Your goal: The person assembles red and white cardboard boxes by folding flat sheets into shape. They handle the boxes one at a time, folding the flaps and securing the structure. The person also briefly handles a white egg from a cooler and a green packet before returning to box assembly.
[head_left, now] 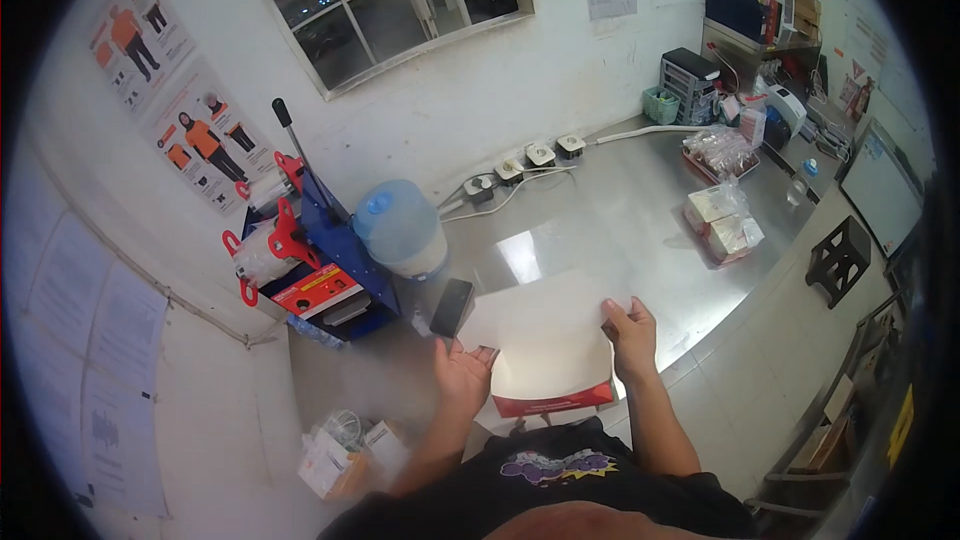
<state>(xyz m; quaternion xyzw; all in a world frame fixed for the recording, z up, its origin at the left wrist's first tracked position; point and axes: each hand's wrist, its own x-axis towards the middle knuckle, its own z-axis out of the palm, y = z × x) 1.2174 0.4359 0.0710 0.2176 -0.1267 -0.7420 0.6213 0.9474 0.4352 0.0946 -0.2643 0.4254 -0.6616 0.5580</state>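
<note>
both hands are on a white paper carton (548,345) with a red lower edge, held just above the near rim of the steel counter (610,210), close to the person's body. the carton seems partly opened out: its broad white flap stands up and away from the person, and the inside of the body shows pale below it, with the red band along the near bottom. judging by this, the opening or shaping of the carton is under way and not finished; nothing can be seen inside it.

the right hand (630,335) grips the right edge of the carton, fingers curled round behind the flap and thumb on the near face, so they are closed on the cardboard. the left hand (462,372) is at the lower left corner, palm turned up and fingers loosely spread; it touches or supports the carton's left edge, though whether it truly pinches it cannot be told.

just beyond the left hand a small dark box (452,307) stands on the counter, and behind that a blue and red cup sealing machine (315,250) with a pale blue jug (400,227) beside it. well apart on the right lie clear bags of packets (725,225)
</note>
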